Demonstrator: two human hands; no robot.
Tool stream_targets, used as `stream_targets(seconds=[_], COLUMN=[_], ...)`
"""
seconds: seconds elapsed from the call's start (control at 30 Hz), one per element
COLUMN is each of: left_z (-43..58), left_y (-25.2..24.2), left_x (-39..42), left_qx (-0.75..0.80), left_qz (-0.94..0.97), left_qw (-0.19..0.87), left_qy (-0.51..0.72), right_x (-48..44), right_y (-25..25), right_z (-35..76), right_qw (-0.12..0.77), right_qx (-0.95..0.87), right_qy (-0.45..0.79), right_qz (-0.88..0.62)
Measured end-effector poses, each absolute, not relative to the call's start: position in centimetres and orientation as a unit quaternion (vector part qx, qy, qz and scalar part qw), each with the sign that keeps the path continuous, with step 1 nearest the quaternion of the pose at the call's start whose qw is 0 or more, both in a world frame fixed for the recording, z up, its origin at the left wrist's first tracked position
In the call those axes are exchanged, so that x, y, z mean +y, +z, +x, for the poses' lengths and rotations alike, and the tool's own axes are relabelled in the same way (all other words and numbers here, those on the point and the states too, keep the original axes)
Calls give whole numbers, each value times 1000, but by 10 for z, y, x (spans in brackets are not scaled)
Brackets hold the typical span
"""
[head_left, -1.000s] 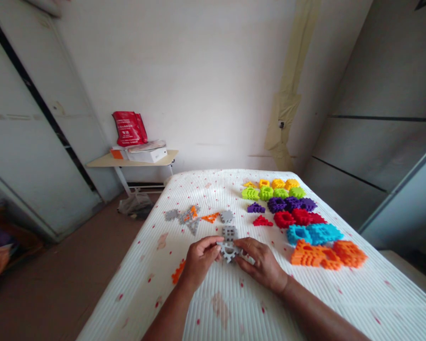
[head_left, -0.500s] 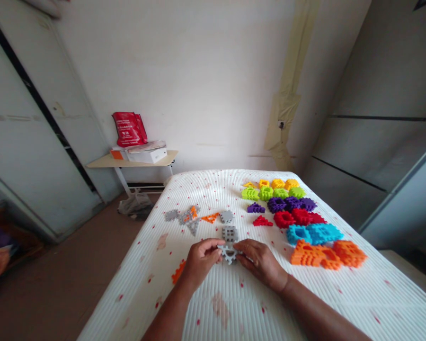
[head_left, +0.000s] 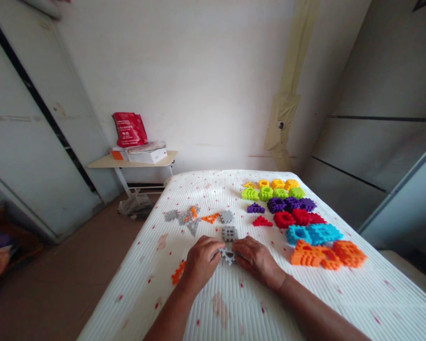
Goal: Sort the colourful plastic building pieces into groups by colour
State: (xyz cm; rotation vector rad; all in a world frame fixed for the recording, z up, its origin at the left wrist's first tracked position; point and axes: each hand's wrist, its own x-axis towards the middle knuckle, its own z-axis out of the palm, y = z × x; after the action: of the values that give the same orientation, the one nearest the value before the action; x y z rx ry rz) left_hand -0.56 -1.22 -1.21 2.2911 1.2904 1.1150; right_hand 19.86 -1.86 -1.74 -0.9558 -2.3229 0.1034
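Note:
A grey toothed building-block piece [head_left: 229, 256] with a curved opening lies between my hands, low over the cover. My left hand [head_left: 203, 258] is closed on its left edge, and my right hand [head_left: 257, 260] grips the right edge, fingers bent and partly hiding it. Just beyond it is a grey window-patterned square piece [head_left: 229, 233]; whether the two touch, I cannot tell. Farther off are a plain grey square piece [head_left: 226, 217] and an orange triangular piece [head_left: 210, 218]. Beside my left wrist lies an orange toothed piece [head_left: 178, 273], partly hidden by the arm.
Grey and orange pieces [head_left: 189, 217] lie to the left on the white ribbed cover [head_left: 216, 308]. On the right stand rows of yellow, green, purple, red [head_left: 284, 219], blue [head_left: 319, 233] and orange blocks [head_left: 307, 254]. A small table [head_left: 106, 162] with a red bag [head_left: 128, 129] is against the wall.
My left fingers have shifted down and curled more over the grey piece. My right hand has settled lower and flatter on its side. The other blocks have not moved.

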Motion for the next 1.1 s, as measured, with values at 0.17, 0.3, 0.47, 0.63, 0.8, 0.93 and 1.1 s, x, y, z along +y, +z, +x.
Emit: stream_targets(seconds=[0.17,0.3,0.47,0.63,0.8,0.93,1.1], left_z=[-4,-3,-2,0,3,4,4], left_y=[-18,-22,-23,-26,-30,-31,-30], left_x=[-10,-8,-8,-9,-8,-8,-9], left_qx=[451,457,459,451,459,467,475], left_qz=[803,803,789,797,810,809,805], left_qw=[146,156,164,152,135,133,148], left_qy=[360,348,373,373,339,331,324], right_x=[-18,-17,-17,-16,-15,-14,-11], right_y=[-19,-20,-20,-20,-19,-21,-25], right_z=[198,197,198,202,202,203,205], right_qw=[271,260,265,268,252,258,270], right_qx=[-885,-884,-881,-875,-871,-867,-862], right_qy=[39,41,32,30,62,93,120], right_qz=[-377,-385,-389,-403,-418,-417,-412])
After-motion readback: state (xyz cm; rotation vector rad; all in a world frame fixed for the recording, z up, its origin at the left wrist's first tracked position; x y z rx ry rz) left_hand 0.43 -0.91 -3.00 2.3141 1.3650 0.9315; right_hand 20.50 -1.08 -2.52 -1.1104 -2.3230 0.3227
